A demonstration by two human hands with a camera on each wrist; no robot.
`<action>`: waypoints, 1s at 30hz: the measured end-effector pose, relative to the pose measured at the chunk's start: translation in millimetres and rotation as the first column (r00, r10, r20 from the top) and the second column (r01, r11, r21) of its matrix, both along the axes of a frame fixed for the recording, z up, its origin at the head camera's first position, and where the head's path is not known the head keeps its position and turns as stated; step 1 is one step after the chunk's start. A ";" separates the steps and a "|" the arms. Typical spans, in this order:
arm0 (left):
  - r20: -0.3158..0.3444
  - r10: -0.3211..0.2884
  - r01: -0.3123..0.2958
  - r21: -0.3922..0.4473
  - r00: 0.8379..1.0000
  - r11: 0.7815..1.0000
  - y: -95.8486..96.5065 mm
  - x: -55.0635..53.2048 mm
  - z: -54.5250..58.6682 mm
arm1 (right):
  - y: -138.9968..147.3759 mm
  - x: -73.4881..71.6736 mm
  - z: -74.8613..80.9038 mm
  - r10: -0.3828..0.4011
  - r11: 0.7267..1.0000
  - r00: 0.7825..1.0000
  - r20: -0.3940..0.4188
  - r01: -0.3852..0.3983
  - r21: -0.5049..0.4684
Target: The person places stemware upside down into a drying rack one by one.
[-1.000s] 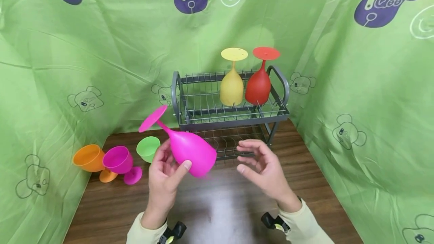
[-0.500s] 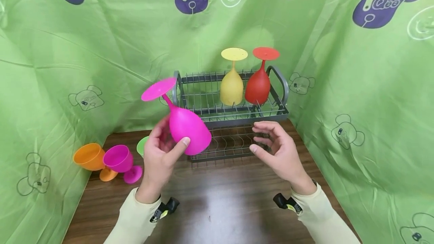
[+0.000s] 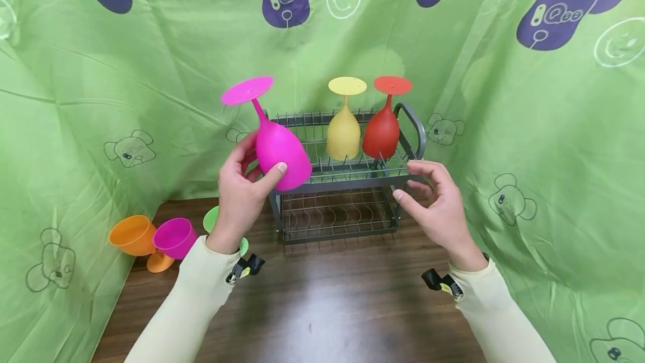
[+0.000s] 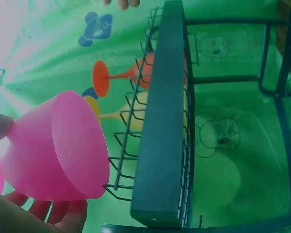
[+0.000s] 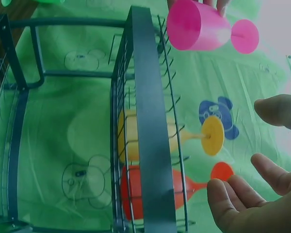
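Observation:
My left hand [image 3: 239,195] grips a bright pink plastic wine goblet [image 3: 282,153] by its bowl, thumb on the near side. The goblet is tilted upside down, its foot up and its mouth facing down and right. It overlaps the left end of a grey two-tier dish rack [image 3: 347,185] in the head view; the left wrist view shows its rim [image 4: 80,145] right at the rack's wire prongs. A yellow goblet [image 3: 344,133] and a red goblet [image 3: 381,134] stand upside down on the upper tier. Near the rack's right front corner, my right hand [image 3: 440,212] is held with loosely bent fingers, holding nothing.
At the left on the wooden table [image 3: 322,296] are an orange goblet [image 3: 132,235], a second pink goblet [image 3: 174,238] and a green goblet [image 3: 211,217], partly behind my left arm. Printed green cloth [image 3: 166,71] walls surround the table. The rack's lower tier [image 3: 340,217] has wavy wires.
My left hand has carried the pink goblet up and forward to the rack, turning it more upside down. My right hand has moved forward and right, still holding nothing.

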State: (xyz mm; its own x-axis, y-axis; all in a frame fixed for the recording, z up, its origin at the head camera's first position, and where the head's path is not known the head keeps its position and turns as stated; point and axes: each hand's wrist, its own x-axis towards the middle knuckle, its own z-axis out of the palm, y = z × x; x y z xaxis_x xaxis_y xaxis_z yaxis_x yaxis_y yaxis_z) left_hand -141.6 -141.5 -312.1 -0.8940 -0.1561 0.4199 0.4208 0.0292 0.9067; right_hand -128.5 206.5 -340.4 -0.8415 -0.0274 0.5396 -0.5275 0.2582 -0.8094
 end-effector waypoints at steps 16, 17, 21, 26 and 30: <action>0.061 0.044 -0.035 -0.138 0.997 0.990 21.3 -58.7 23.5 | 29.2 -55.7 8.0 -0.148 0.974 0.981 0.129 0.122 0.190; 0.072 0.056 -0.044 -0.159 0.996 0.986 22.2 -62.5 23.3 | 29.7 -58.5 6.4 -0.147 0.975 0.979 0.140 0.120 0.187; 0.119 0.090 -0.060 -0.236 0.989 0.970 23.2 -75.6 21.0 | 29.7 -65.4 0.6 -0.141 0.980 0.977 0.162 0.114 0.164; 0.156 0.110 -0.055 -0.324 0.982 0.945 24.0 -85.8 18.5 | 27.8 -68.1 -5.3 -0.141 0.983 0.977 0.160 0.118 0.143; 0.193 0.102 -0.024 -0.369 0.976 0.929 26.9 -91.2 16.6 | 29.5 -68.3 -9.3 -0.148 0.981 0.976 0.160 0.124 0.150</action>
State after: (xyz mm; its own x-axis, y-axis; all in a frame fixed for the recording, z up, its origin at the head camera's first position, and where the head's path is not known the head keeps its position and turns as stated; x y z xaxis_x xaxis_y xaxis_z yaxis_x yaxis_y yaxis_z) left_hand -232.7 -114.6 -295.6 -0.9599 -0.0870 0.2664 0.2127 0.3927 0.8947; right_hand -196.8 236.0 -349.7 -0.9214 0.0293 0.3874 -0.3376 0.4333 -0.8356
